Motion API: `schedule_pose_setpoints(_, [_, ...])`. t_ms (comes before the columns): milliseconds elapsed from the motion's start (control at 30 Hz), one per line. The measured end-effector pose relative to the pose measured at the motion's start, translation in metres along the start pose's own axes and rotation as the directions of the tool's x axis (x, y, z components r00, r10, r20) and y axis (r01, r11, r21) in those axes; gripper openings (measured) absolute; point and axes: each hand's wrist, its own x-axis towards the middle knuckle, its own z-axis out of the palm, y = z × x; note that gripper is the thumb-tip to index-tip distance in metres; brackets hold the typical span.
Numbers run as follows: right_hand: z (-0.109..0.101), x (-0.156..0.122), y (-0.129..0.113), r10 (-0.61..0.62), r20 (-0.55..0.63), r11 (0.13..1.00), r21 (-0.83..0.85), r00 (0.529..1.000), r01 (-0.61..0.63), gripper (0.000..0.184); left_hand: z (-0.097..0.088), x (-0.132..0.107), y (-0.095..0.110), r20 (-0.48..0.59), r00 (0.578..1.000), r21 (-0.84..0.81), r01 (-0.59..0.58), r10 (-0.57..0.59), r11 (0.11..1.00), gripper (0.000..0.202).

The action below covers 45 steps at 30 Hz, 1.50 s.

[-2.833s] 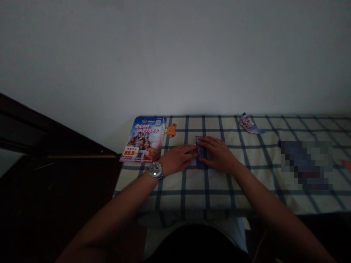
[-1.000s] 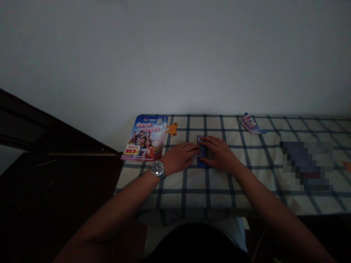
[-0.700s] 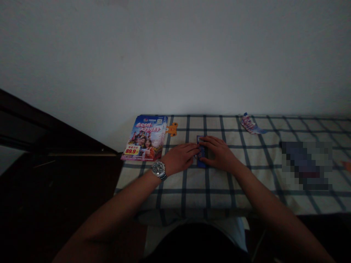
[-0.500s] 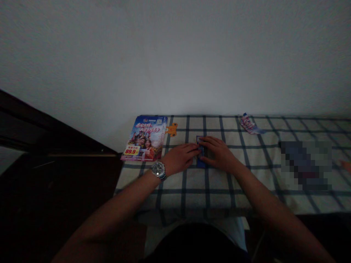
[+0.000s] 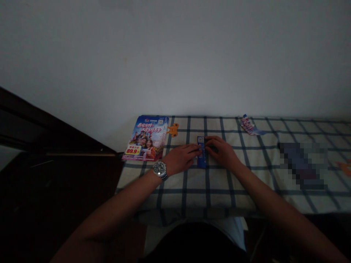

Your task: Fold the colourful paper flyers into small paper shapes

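- Folded strip of glossy blue printed paper (image 5: 202, 162): lies on the white-and-blue checked cloth (image 5: 175, 199), just right of and below frame centre.
- Left hand (image 5: 182, 157): fingers laid on the strip's left side; grip, I cannot tell.
- Right hand (image 5: 221, 151): apart from the left, fingers bent at the strip's right edge; pinching or not, unclear.
- Stack of colour-printed flyers (image 5: 146, 137): left of centre.

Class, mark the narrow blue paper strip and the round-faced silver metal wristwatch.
Narrow blue paper strip (image 5: 202, 160): head view, bare lower half.
Round-faced silver metal wristwatch (image 5: 159, 169): head view, dial.
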Motion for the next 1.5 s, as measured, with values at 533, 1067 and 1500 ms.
schedule_pose_setpoints(533, [0.0,0.007,-0.005,0.026,0.022,0.996,-0.092,0.999,-0.024,0.005,0.001,0.0,0.001,0.013,1.0,0.009,0.006,-0.007,1.0,0.05])
schedule_pose_setpoints(1067, [0.002,0.019,0.0,0.024,-0.014,0.982,-0.185,1.0,-0.026,0.003,0.001,0.0,0.002,0.019,1.0,-0.003,0.016,-0.016,1.0,0.048])
schedule_pose_setpoints(1500, [0.003,0.046,0.016,0.064,-0.021,0.977,-0.205,0.998,-0.067,0.007,0.002,-0.001,0.002,0.014,1.0,-0.006,0.021,-0.021,1.0,0.048])
